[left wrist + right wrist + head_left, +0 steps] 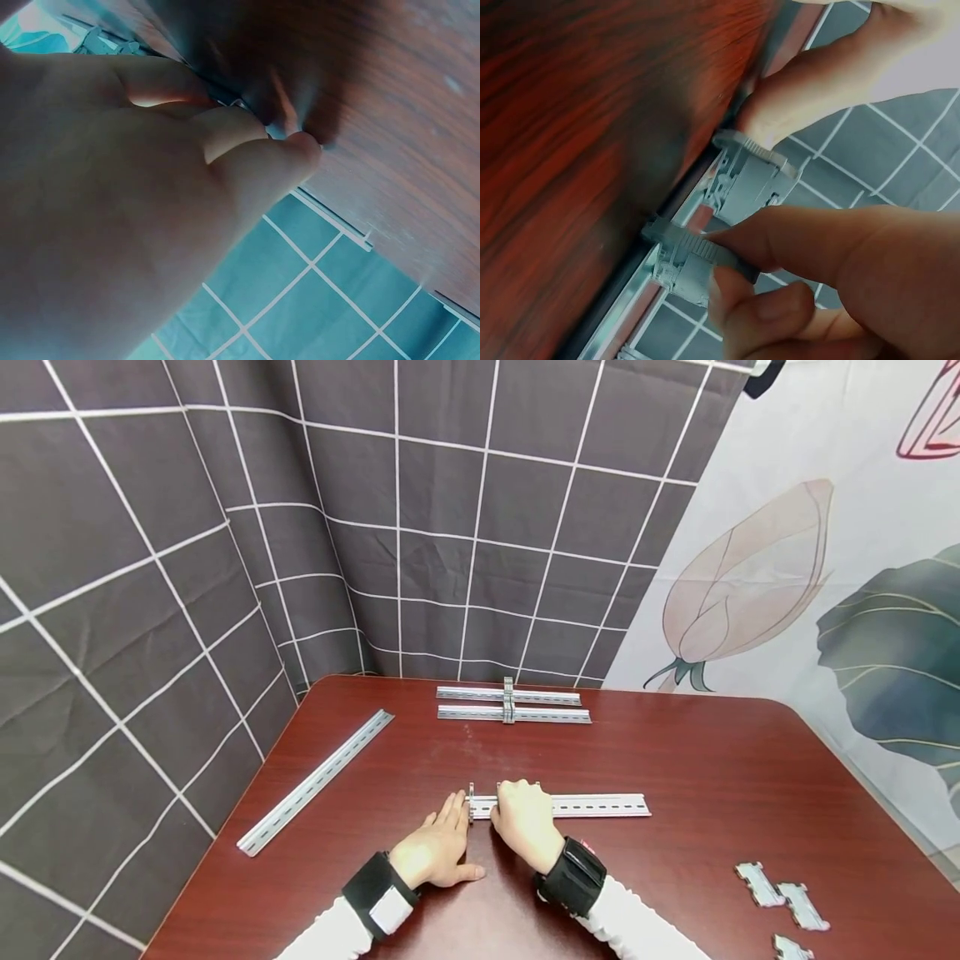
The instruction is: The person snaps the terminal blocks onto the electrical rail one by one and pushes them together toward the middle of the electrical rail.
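Observation:
A slotted metal DIN rail point(600, 806) lies crosswise on the table before me. My right hand point(527, 827) pinches a grey terminal block point(694, 274) between thumb and fingers; the block sits on the rail. To its left along the rail stands a second grey block point(746, 184), with a gap between the two. My left hand point(437, 850) lies at the rail's left end, fingers straight, fingertips beside that second block point(471, 803). In the left wrist view the back of the hand covers most of the rail. My right fingers hide part of the pinched block.
Two shorter rails point(551, 715) lie at the table's back edge, bridged by grey blocks point(508, 700). A longer slotted rail point(315, 783) slants along the left side. Loose grey blocks point(802, 906) lie at the right front. A dark checked curtain point(442, 568) hangs behind the table.

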A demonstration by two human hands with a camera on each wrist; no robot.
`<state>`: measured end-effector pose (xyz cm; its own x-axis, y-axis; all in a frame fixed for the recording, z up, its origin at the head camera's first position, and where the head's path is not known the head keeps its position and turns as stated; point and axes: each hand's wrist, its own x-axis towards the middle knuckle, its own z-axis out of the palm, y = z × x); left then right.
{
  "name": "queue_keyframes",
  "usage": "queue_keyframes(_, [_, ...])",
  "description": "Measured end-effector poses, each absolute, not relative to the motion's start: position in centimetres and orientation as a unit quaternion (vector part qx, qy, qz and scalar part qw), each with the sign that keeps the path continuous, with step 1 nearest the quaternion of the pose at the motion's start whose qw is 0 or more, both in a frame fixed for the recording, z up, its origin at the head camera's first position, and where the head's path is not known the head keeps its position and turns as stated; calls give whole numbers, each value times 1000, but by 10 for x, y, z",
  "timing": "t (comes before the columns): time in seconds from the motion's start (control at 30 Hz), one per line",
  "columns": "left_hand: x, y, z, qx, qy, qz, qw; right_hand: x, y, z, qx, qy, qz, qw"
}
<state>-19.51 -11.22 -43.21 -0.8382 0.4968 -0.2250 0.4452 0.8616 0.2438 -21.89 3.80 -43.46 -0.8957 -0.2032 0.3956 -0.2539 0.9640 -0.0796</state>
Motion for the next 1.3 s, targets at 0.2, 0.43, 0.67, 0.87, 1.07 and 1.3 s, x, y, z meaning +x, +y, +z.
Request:
queue_keyframes(0.2, [-195,-112,-433,245,957,84,130,-223,47,-436,94,-974,75,195])
queue_keyframes(0.43, [-195,-113,-435,248,956,89,130,-222,57,-434,71,-975,89,191])
queue_keyframes(0.67, [-194,-113,-434,250,955,94,129,-220,65,-433,62,-974,90,200])
queue_keyframes(0.87, [-193,-113,-434,249,955,96,130,-218,69,-431,58,-972,97,205])
queue_keyframes(1.07, [-192,-113,-432,247,955,97,130,-217,72,-431,49,-973,97,204])
queue_keyframes(1.3, [-193,-113,-434,249,956,96,125,-218,76,-431,46,-973,95,206])
